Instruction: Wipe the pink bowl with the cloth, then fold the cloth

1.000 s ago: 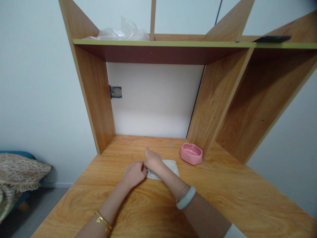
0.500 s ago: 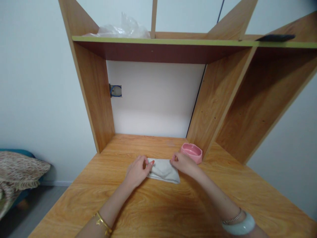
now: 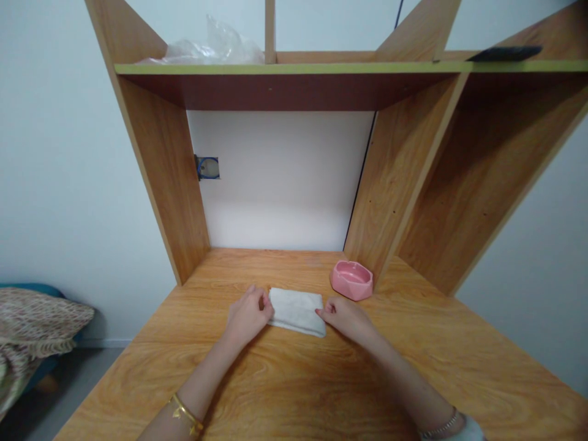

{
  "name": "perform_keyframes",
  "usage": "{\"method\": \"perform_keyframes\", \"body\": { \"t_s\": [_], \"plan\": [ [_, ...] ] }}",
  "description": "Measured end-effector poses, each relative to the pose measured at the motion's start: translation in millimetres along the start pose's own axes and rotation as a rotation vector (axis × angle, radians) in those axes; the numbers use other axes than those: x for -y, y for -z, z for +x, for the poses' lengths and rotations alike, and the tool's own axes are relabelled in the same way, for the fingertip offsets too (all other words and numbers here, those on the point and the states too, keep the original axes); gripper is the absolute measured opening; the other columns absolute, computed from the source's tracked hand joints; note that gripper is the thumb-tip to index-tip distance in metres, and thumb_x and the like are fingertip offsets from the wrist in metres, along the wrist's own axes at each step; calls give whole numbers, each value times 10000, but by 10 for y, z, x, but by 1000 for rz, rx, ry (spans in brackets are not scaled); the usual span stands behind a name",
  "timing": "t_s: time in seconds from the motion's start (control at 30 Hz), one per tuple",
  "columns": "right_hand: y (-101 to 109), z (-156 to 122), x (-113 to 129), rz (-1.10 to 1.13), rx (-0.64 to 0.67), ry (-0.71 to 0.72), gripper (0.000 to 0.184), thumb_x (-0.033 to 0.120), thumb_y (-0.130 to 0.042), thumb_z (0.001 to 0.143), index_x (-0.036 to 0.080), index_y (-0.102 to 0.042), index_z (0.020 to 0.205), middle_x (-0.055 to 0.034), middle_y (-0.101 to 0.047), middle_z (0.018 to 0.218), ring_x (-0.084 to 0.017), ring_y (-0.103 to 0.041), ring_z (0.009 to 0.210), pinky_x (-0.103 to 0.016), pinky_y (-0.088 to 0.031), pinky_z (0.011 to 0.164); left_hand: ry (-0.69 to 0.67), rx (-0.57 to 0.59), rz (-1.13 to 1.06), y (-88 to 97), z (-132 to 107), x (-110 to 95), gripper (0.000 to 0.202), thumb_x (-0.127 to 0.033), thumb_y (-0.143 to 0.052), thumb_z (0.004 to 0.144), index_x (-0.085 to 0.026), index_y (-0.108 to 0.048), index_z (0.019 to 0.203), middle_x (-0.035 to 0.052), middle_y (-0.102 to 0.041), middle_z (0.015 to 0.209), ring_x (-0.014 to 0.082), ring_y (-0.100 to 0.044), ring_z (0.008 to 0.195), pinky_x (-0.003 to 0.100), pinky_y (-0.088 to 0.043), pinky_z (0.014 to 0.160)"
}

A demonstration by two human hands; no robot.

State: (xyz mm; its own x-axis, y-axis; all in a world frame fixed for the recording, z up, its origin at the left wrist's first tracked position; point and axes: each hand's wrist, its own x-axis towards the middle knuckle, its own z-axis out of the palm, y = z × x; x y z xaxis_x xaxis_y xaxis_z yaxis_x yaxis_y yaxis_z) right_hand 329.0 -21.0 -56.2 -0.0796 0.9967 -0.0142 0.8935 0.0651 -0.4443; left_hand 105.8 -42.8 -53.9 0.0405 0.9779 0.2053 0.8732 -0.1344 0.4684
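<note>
A folded whitish cloth [image 3: 296,311] lies flat as a small rectangle on the wooden desk [image 3: 294,380]. My left hand [image 3: 249,312] is at its left edge, thumb and fingers pinched together on the cloth's side. At the opposite edge, my right hand [image 3: 345,315] has its fingers curled in a pinch, the thumb tip touching the cloth's right side. A pink faceted bowl [image 3: 351,280] sits just behind my right hand, apart from it.
Wooden side panels [image 3: 160,171] rise at the desk's back, carrying a shelf [image 3: 294,68]. On the shelf lie a clear plastic bag [image 3: 211,49] and a dark flat object [image 3: 505,54]. A patterned blanket [image 3: 41,318] is at the far left, beyond the desk.
The cloth's rumpled top has become smooth and flat. My right hand has moved from its upper right corner down to its right edge. The whole view has shifted slightly.
</note>
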Motion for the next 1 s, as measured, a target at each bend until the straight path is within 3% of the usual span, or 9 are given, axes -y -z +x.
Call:
{"method": "perform_keyframes", "body": {
  "t_s": [0.1, 0.3, 0.4, 0.53, 0.7, 0.87, 1.0],
  "plan": [
    [-11, -1, -16, 19, 7, -23, 254, 380, -548, 704, 187, -480, 553, -9, -554, 585, -122, -466, 549, -218, -217, 475, 43, 33, 31, 4, -10, 14, 141, -227, -439, 738, -188, -548, 657, 25, -594, 731, 174, -549, 678, 249, -337, 575],
    [2, 27, -70, 148, 80, -14, 328, 380, -476, 753, 184, -428, 494, 24, -469, 458, -89, -397, 445, -207, -231, 444, 112, 13, 19, -39, 36, 9, 302, -397, -354, 820, -185, -554, 744, 49, -615, 805, 190, -562, 729, 257, -338, 583],
    [-22, 30, -75, 224, 145, 1, 357, 344, -464, 756, 186, -386, 447, 42, -423, 387, -72, -361, 389, -199, -237, 425, 98, 40, -10, -94, 57, 7, 244, -361, -406, 805, -182, -559, 738, 36, -620, 794, 171, -567, 733, 235, -341, 584],
    [-40, 34, -83, 305, 175, -3, 309, 299, -489, 728, 181, -402, 455, 48, -440, 386, -62, -356, 369, -191, -233, 411, 82, 49, -44, -129, 48, -2, 161, -283, -431, 797, -184, -553, 765, 26, -627, 810, 159, -569, 760, 227, -345, 611],
    [-31, 33, -87, 366, 178, 2, 286, 311, -511, 710, 174, -435, 471, 50, -457, 387, -59, -362, 365, -187, -223, 403, 137, 21, -82, -116, 48, 15, 266, -419, -398, 813, -190, -533, 823, 41, -624, 818, 193, -572, 749, 259, -346, 601],
    [-51, 36, -81, 390, 175, 10, 269, 313, -524, 706, 172, -445, 491, 50, -469, 393, -61, -378, 367, -187, -226, 405, 148, 10, -157, -189, 133, 95, 275, -411, -490, 760, -179, -517, 905, 12, -602, 722, 170, -556, 648, 245, -341, 554],
    [-61, 40, -92, 389, 175, 11, 250, 309, -523, 713, 175, -440, 520, 51, -474, 406, -65, -398, 374, -186, -234, 410, 90, 13, -247, -257, 230, 149, 214, -379, -504, 755, -169, -542, 744, -30, -531, 596, 126, -509, 574, 212, -330, 517]
  ]
}}
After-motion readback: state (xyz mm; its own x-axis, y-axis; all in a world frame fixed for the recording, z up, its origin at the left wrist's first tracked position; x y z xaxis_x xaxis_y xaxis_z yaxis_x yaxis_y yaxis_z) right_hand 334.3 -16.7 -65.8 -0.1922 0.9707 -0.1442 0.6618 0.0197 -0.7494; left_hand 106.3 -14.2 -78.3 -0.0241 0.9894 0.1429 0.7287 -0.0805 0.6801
